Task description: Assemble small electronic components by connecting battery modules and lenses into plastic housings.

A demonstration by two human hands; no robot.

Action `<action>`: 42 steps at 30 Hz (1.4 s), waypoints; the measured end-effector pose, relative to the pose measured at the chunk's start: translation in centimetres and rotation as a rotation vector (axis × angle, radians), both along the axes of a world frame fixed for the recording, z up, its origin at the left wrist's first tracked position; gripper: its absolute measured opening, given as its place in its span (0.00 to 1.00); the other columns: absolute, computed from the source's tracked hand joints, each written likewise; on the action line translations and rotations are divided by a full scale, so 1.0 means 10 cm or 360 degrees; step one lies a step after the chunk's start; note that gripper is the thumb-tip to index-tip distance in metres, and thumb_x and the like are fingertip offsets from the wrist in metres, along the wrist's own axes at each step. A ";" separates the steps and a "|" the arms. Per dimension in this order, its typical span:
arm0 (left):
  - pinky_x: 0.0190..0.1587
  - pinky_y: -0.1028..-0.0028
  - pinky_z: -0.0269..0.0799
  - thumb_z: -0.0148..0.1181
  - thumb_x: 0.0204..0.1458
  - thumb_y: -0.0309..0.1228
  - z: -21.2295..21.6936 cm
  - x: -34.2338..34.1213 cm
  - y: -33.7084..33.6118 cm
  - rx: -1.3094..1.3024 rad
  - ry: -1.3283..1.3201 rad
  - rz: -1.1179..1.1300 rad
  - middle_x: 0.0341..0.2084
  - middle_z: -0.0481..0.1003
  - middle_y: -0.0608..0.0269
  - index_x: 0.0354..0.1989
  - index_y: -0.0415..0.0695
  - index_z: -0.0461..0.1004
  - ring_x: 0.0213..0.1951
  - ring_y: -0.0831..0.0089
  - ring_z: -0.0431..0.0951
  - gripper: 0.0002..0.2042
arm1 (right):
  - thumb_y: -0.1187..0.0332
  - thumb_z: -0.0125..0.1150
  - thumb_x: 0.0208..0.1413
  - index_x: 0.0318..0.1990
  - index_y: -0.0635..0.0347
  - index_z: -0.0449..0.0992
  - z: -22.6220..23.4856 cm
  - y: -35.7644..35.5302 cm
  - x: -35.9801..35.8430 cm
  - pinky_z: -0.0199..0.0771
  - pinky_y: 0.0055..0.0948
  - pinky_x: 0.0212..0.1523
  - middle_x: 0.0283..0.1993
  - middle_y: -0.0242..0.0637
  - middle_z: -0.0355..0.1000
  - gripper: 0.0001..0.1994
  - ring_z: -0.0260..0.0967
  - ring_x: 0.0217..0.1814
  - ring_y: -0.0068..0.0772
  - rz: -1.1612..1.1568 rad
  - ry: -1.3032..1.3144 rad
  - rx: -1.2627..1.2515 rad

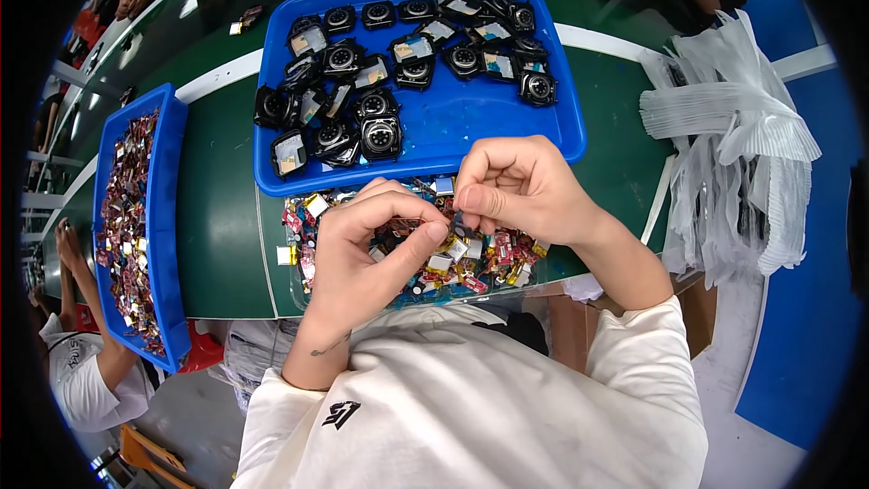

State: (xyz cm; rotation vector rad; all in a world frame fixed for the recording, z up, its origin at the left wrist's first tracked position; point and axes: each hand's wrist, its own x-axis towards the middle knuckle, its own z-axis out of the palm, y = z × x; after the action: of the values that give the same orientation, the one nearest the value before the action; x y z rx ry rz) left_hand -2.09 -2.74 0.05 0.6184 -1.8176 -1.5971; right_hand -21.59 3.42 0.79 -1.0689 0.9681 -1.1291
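Your left hand (367,244) is curled, thumb and fingers pinching a small dark part (409,225) over the clear tray of mixed small pieces (308,217). Your right hand (516,190) is drawn together too, fingertips pinched at the same small part from the other side, so both hands meet just above the tray's middle. The part's long axis looks to run roughly left to right between your two pinches, though it is too small and too covered to tell which end points where.

Behind your hands sits one big blue tray (471,118) holding black square watch bodies (380,136): roughly two dozen, some face up with round sensor rings showing, some turned over with pale shiny backs, crowded toward the tray's far and left parts. A second blue tray (172,217) lies to your left, long axis running away from you, filled with small reddish and gold pieces beyond counting. A stack of white plastic strips (733,109) rests well off to your right on the green table (217,208). Another person's arm (77,272) shows at the lower left.
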 end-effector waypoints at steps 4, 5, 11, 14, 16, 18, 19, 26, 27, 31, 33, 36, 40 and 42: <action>0.35 0.79 0.67 0.63 0.45 0.18 0.01 0.05 -0.02 0.0139 0.0271 -0.0106 0.26 0.75 0.62 0.30 0.36 0.77 0.30 0.77 0.72 0.04 | 0.75 0.63 0.51 0.37 0.64 0.74 0.04 -0.03 -0.07 0.65 0.15 0.27 0.38 0.35 0.73 0.07 0.67 0.31 0.17 -0.0236 0.0707 -0.0496; 0.35 0.79 0.67 0.63 0.45 0.18 0.01 0.06 -0.03 0.0167 0.0273 -0.0058 0.27 0.75 0.61 0.30 0.35 0.77 0.30 0.77 0.72 0.04 | 0.77 0.63 0.48 0.40 0.63 0.75 0.06 -0.06 -0.09 0.65 0.16 0.27 0.40 0.35 0.73 0.11 0.68 0.33 0.18 -0.0280 0.1253 -0.0816; 0.35 0.80 0.67 0.63 0.46 0.17 0.06 0.12 -0.06 0.0154 0.0245 0.0024 0.28 0.74 0.61 0.31 0.33 0.77 0.31 0.77 0.72 0.04 | 0.71 0.67 0.41 0.51 0.57 0.72 0.08 -0.12 -0.42 0.71 0.35 0.48 0.46 0.38 0.73 0.24 0.67 0.48 0.41 -0.0913 0.2250 -0.0778; 0.35 0.80 0.67 0.63 0.46 0.17 0.07 0.11 -0.05 0.0138 0.0247 0.0015 0.27 0.74 0.61 0.30 0.33 0.77 0.31 0.77 0.72 0.04 | 0.67 0.70 0.38 0.50 0.59 0.73 0.04 -0.10 -0.53 0.73 0.35 0.43 0.42 0.38 0.75 0.26 0.69 0.43 0.39 -0.1011 0.2594 -0.0437; 0.35 0.80 0.67 0.62 0.46 0.17 0.08 0.11 -0.04 0.0199 0.0231 0.0007 0.26 0.74 0.61 0.30 0.34 0.76 0.31 0.77 0.72 0.03 | 0.68 0.70 0.39 0.50 0.59 0.73 0.03 -0.13 -0.58 0.73 0.32 0.42 0.41 0.40 0.75 0.26 0.70 0.40 0.37 -0.0960 0.2544 -0.0405; 0.36 0.80 0.67 0.62 0.46 0.17 0.08 0.12 -0.03 0.0207 0.0237 -0.0008 0.28 0.74 0.60 0.30 0.34 0.76 0.32 0.77 0.72 0.03 | 0.69 0.70 0.39 0.51 0.59 0.73 0.06 -0.14 -0.57 0.74 0.30 0.40 0.41 0.41 0.75 0.26 0.72 0.38 0.35 -0.0905 0.2489 -0.0375; 0.38 0.79 0.67 0.62 0.46 0.17 0.07 0.13 -0.03 0.0217 0.0239 -0.0024 0.29 0.74 0.60 0.29 0.35 0.77 0.33 0.76 0.72 0.03 | 0.72 0.68 0.41 0.51 0.60 0.73 0.08 -0.15 -0.53 0.74 0.27 0.40 0.41 0.41 0.75 0.25 0.72 0.37 0.31 -0.0930 0.2020 -0.0324; 0.49 0.74 0.65 0.64 0.43 0.20 0.05 -0.04 -0.09 -0.0234 0.0202 0.0322 0.44 0.74 0.54 0.27 0.39 0.78 0.45 0.71 0.71 0.02 | 0.82 0.60 0.46 0.53 0.68 0.69 0.07 -0.14 -0.19 0.75 0.22 0.46 0.46 0.43 0.72 0.23 0.72 0.45 0.24 -0.0499 0.0247 -0.0299; 0.49 0.74 0.65 0.64 0.43 0.20 0.05 -0.07 -0.10 -0.0234 0.0200 0.0326 0.44 0.74 0.54 0.27 0.39 0.78 0.45 0.71 0.71 0.02 | 0.82 0.60 0.46 0.53 0.68 0.69 0.05 -0.13 -0.14 0.75 0.22 0.47 0.46 0.43 0.72 0.22 0.72 0.46 0.25 -0.0454 0.0213 -0.0266; 0.49 0.69 0.66 0.65 0.40 0.24 0.07 -0.18 -0.09 -0.0617 0.0067 0.0549 0.45 0.75 0.56 0.26 0.41 0.79 0.45 0.65 0.71 0.03 | 0.83 0.58 0.47 0.55 0.68 0.65 0.00 -0.10 0.00 0.75 0.24 0.49 0.50 0.44 0.70 0.24 0.71 0.50 0.27 -0.0383 0.0048 -0.0225; 0.48 0.69 0.67 0.65 0.40 0.24 0.05 -0.22 -0.08 -0.0565 -0.0045 0.0610 0.44 0.76 0.57 0.25 0.41 0.79 0.45 0.66 0.71 0.03 | 0.84 0.57 0.48 0.57 0.69 0.65 0.01 -0.07 0.04 0.75 0.23 0.49 0.51 0.43 0.69 0.25 0.70 0.50 0.25 -0.0349 0.0005 -0.0172; 0.47 0.70 0.67 0.65 0.40 0.24 0.03 -0.22 -0.08 -0.0663 -0.0139 0.0664 0.42 0.77 0.58 0.25 0.41 0.79 0.44 0.66 0.72 0.03 | 0.81 0.58 0.50 0.55 0.68 0.69 -0.03 -0.05 0.06 0.73 0.15 0.42 0.45 0.36 0.71 0.22 0.68 0.44 0.15 -0.0315 0.0216 -0.0242; 0.47 0.69 0.67 0.65 0.40 0.24 0.01 -0.22 -0.09 -0.0639 -0.0153 0.0633 0.40 0.78 0.57 0.25 0.41 0.79 0.43 0.66 0.73 0.03 | 0.80 0.58 0.52 0.52 0.68 0.71 -0.04 -0.03 0.07 0.72 0.14 0.36 0.41 0.35 0.72 0.18 0.69 0.37 0.14 -0.0323 0.0237 -0.0159; 0.47 0.69 0.67 0.65 0.40 0.24 0.01 -0.22 -0.09 -0.0651 -0.0160 0.0601 0.40 0.79 0.56 0.25 0.41 0.79 0.42 0.66 0.74 0.03 | 0.80 0.57 0.53 0.51 0.68 0.72 -0.04 -0.02 0.09 0.72 0.14 0.33 0.40 0.34 0.72 0.16 0.69 0.34 0.14 -0.0368 0.0220 -0.0190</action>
State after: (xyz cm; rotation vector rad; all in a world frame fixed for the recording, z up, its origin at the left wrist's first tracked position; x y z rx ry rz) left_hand -4.27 -3.66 0.16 0.7992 -1.8896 -0.9292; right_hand -20.65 3.18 0.38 -1.1645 1.1680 -1.3283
